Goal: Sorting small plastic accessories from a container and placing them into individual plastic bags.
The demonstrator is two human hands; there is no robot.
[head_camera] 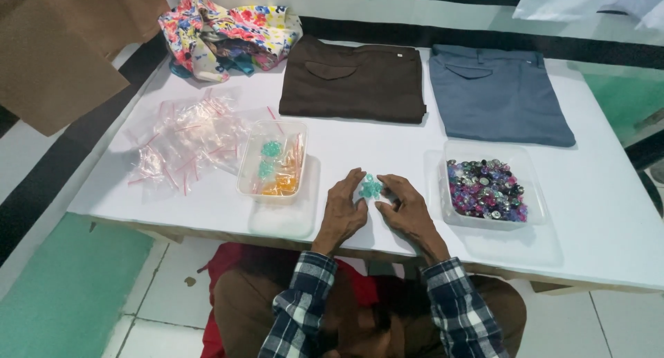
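A small cluster of teal buttons [370,188] lies on the white table [595,213] near its front edge. My left hand [342,211] rests just left of it, fingertips touching the cluster. My right hand [407,209] sits just right of it, fingers curled around the same buttons. Both hands lie flat on the table. I cannot tell whether the buttons sit inside a small clear bag.
A clear tub [272,160] with bagged teal and orange buttons stands left of my hands. A clear tub of mixed buttons [486,190] stands right. Loose small plastic bags [187,136] lie far left. Folded brown trousers [353,80], blue trousers [494,95] and floral cloth [228,33] lie behind.
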